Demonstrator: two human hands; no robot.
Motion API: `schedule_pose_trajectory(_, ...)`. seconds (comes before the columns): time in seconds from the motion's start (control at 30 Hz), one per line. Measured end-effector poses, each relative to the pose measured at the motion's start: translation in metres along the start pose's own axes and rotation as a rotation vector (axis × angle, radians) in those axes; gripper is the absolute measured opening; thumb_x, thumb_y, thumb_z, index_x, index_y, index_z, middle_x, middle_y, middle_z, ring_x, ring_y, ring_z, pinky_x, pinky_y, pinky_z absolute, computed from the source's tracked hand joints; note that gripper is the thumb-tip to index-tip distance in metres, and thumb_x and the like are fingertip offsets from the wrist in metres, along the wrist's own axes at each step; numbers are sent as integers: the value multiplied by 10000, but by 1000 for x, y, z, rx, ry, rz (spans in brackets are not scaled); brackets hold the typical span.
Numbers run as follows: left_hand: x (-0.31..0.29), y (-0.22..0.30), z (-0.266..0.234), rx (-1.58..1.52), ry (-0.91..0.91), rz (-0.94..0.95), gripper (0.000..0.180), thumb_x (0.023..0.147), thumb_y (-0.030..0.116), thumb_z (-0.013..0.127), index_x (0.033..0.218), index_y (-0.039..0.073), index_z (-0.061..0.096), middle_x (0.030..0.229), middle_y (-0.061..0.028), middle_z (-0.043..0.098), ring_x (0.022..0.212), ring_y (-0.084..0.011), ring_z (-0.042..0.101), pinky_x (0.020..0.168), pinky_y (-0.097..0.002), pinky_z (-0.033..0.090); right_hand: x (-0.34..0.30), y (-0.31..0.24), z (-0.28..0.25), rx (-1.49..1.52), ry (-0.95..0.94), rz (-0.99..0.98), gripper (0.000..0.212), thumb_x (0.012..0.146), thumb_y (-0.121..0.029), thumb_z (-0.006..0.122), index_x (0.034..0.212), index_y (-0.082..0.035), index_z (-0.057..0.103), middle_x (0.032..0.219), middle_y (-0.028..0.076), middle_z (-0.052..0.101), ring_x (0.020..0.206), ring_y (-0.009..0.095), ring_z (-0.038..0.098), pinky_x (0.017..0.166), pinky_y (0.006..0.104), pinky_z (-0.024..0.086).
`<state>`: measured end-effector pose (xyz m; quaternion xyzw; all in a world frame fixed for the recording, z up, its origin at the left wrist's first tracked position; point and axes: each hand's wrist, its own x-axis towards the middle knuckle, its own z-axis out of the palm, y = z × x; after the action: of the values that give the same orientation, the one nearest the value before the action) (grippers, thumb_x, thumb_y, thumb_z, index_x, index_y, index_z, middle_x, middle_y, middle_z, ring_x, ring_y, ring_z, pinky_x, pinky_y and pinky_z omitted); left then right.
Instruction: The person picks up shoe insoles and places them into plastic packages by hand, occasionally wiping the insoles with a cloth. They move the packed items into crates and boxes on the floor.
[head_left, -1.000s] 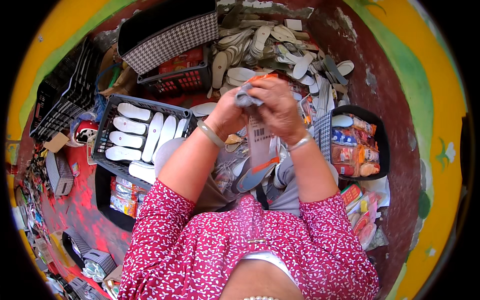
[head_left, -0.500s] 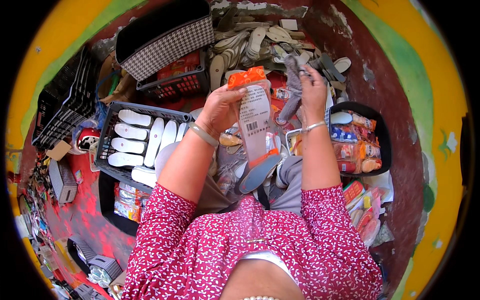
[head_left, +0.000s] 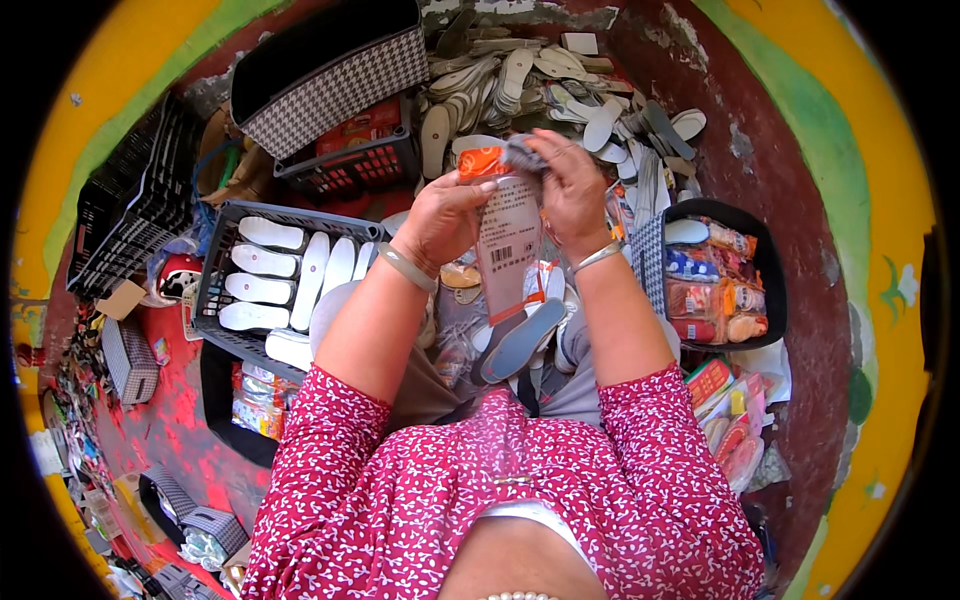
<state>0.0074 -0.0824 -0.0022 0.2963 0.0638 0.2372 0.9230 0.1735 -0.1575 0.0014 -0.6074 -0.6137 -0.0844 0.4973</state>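
My left hand (head_left: 440, 222) pinches the upper left edge of a clear plastic bag (head_left: 508, 245) with an orange top and printing on it. My right hand (head_left: 575, 195) grips a crumpled grey fuzzy cloth (head_left: 523, 155) at the bag's top right corner; its fingers are curled round the cloth and partly hide it. Whether the cloth is inside the bag's mouth or only against it, I cannot tell. Below the bag a blue-grey insole (head_left: 527, 340) lies across my lap.
A dark plastic crate (head_left: 225, 335) of white insoles stands at left, above a black bin (head_left: 222, 410) of packets. At right is a houndstooth bin (head_left: 650, 265) of packaged goods. Loose insoles (head_left: 515, 75) are heaped at the back, beside a large houndstooth box (head_left: 340, 85).
My right hand has moved left and brought the grey cloth from beside the bag to its top corner. The left hand keeps its hold on the bag.
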Motion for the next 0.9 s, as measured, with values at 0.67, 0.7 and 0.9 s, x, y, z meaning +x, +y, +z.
schedule_pose_trajectory(0.67, 7, 18, -4, -224, 1, 71, 441, 951, 277, 377, 1212, -72, 450, 1163, -167, 563, 1067, -266, 551, 951, -379, 409, -6, 31, -19, 816, 15, 891, 289, 761, 37, 419, 979, 30, 610, 803, 41, 630, 748, 96, 588, 663, 224, 479)
schedule_pose_trajectory(0.7, 8, 19, -7, -191, 61, 87, 442, 958, 280, 364, 1193, -82, 457, 1150, -170, 568, 1050, -260, 558, 942, -376, 415, -3, 27, -23, 816, -28, 911, 194, 832, -51, 505, 976, 20, 613, 807, 39, 619, 750, 82, 587, 629, 212, 472)
schedule_pose_trajectory(0.9, 11, 16, -8, -128, 79, 24, 432, 965, 276, 357, 1168, -89, 469, 1123, -184, 572, 1016, -256, 567, 914, -372, 434, -1, -13, -23, 879, -447, 892, 274, 779, -227, 710, 911, 4, 641, 762, 28, 634, 644, 70, 576, 585, 200, 462)
